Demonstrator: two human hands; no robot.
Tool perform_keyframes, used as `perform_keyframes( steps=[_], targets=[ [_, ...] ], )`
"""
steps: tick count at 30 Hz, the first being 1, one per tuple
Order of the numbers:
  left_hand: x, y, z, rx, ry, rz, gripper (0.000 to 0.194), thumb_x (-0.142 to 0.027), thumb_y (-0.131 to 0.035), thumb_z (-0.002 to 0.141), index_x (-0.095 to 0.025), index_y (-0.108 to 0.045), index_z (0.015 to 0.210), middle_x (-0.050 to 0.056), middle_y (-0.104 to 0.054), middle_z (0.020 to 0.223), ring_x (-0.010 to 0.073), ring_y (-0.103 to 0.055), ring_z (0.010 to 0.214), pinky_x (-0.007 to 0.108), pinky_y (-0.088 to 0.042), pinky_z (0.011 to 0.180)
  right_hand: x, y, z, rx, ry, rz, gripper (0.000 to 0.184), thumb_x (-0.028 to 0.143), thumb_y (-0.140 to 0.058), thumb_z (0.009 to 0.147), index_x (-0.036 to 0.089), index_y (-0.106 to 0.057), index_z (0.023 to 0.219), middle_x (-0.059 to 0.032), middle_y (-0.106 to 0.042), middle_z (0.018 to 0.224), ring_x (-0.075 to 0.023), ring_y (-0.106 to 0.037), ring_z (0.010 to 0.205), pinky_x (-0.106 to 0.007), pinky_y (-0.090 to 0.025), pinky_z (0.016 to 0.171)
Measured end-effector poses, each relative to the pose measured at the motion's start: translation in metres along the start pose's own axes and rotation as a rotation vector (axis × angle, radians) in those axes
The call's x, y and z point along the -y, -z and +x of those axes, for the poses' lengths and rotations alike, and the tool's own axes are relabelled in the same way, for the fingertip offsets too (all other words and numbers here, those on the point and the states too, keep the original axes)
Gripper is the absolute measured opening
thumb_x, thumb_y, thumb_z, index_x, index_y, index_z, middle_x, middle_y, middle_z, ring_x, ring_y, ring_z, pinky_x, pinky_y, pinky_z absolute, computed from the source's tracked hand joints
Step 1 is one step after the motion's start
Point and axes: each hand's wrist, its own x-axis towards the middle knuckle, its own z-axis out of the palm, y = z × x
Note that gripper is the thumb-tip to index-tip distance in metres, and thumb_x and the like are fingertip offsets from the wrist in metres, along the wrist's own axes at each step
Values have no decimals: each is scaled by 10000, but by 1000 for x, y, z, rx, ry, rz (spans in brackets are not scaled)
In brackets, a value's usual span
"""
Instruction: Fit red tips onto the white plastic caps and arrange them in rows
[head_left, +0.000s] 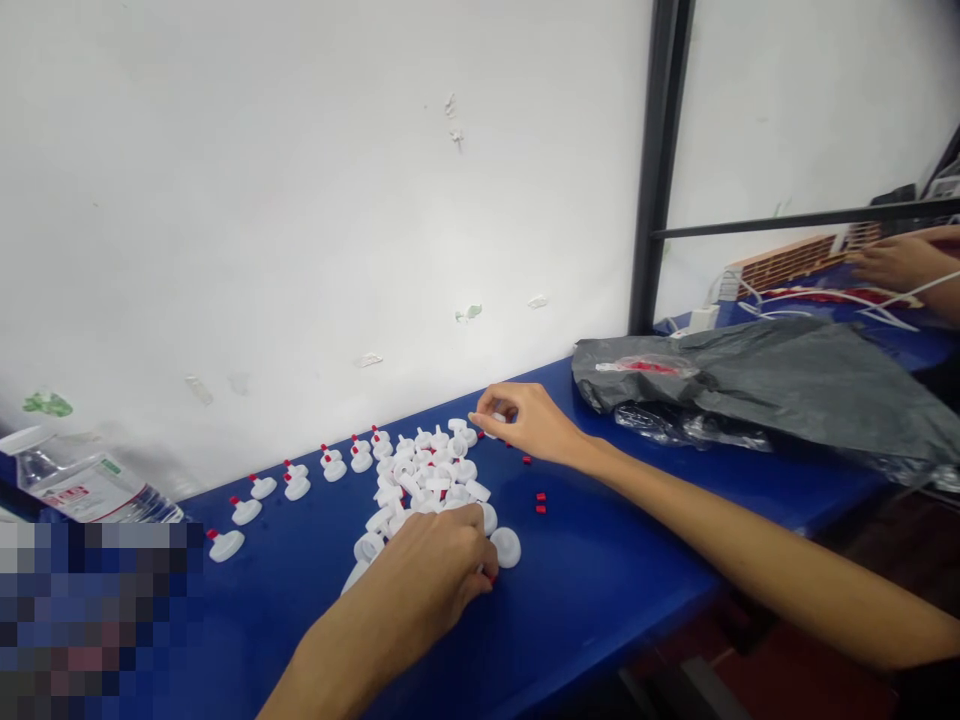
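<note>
My left hand (pixel 442 555) is closed low over the near side of a heap of white nozzle caps (pixel 427 470). A bit of red shows at its fingertips, apparently a small red tip, mostly hidden by the fingers. One round white cap (pixel 505 547) lies flat just right of that hand. At the heap's far right end, my right hand (pixel 529 420) has thumb and forefinger pinched together; what is between them, if anything, is too small to make out. Several loose red tips (pixel 541 497) lie on the blue table below it. White caps fitted with red tips (pixel 296 485) stand in rows to the left.
A clear plastic bottle (pixel 97 490) lies at the left edge. The white wall (pixel 322 200) bounds the table's (pixel 600 560) far side. Grey plastic bags (pixel 787 385) lie at the right, near a black post (pixel 654 180). Beyond it is another person's hand (pixel 900 262).
</note>
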Motion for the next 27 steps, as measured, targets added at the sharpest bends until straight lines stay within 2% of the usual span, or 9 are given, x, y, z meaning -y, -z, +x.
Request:
perform_keyframes(
  steps=[3,6,9,12,14,17,18,22,27],
  targets=[
    [-4,8,-6,-65,-25,-112,160,-226,-620,896,-280,-763,943,10,-684,962,159,-627,816,269,-424,718,0,0,0,12,-12,10,175,340,-658,890,185,-676,811,-15,-708,797,-128,-603,671,-245,-440,639],
    [-3,23,-11,-194,11,-272,150,-327,-609,910,-265,-744,933,-4,-689,903,129,-589,718,250,-433,669,0,1,-1,36,0,2,210,370,-634,912,188,-684,821,-12,-710,801,-124,-592,665,-245,-429,640],
    [10,39,-9,-307,94,-462,236,-429,-595,906,-230,-721,929,-15,-654,703,113,-530,567,236,-410,552,0,1,-1,103,15,-2,308,434,-569,955,189,-699,822,-8,-698,757,-129,-576,653,-252,-417,636],
    [34,45,-2,-379,123,-652,297,-461,-609,886,-184,-698,946,-21,-608,567,121,-550,511,228,-412,507,1,-1,-1,154,6,41,335,490,-548,961,196,-698,900,-7,-700,760,-138,-594,664,-251,-421,626],
    [52,42,4,-444,125,-733,313,-454,-637,861,-154,-686,934,12,-663,626,123,-582,506,233,-432,513,2,-3,-2,150,0,65,336,516,-564,947,201,-678,921,-3,-697,762,-141,-607,666,-246,-419,608],
    [74,30,9,-562,153,-826,346,-464,-674,821,-132,-676,918,102,-747,900,122,-612,511,219,-378,441,4,-5,-2,154,-22,80,350,537,-555,946,207,-643,873,21,-653,670,-132,-600,586,-236,-398,555],
    [79,25,10,-579,159,-850,339,-455,-676,819,-129,-680,912,112,-748,917,120,-610,516,211,-349,425,5,-6,-3,167,-39,91,351,539,-545,951,210,-629,862,33,-631,632,-127,-596,545,-232,-391,536],
    [88,8,13,-561,151,-924,350,-462,-677,833,-125,-711,921,80,-724,742,96,-540,476,200,-272,407,3,-10,-4,219,-105,178,340,546,-585,922,218,-561,835,52,-602,588,-134,-628,492,-216,-387,482],
    [87,1,17,-558,150,-939,396,-513,-665,839,-138,-720,957,-3,-617,561,84,-443,416,211,-302,413,-2,-16,-6,289,-146,278,362,547,-687,841,221,-532,808,24,-653,637,-158,-653,553,-236,-468,520]
  ],
)
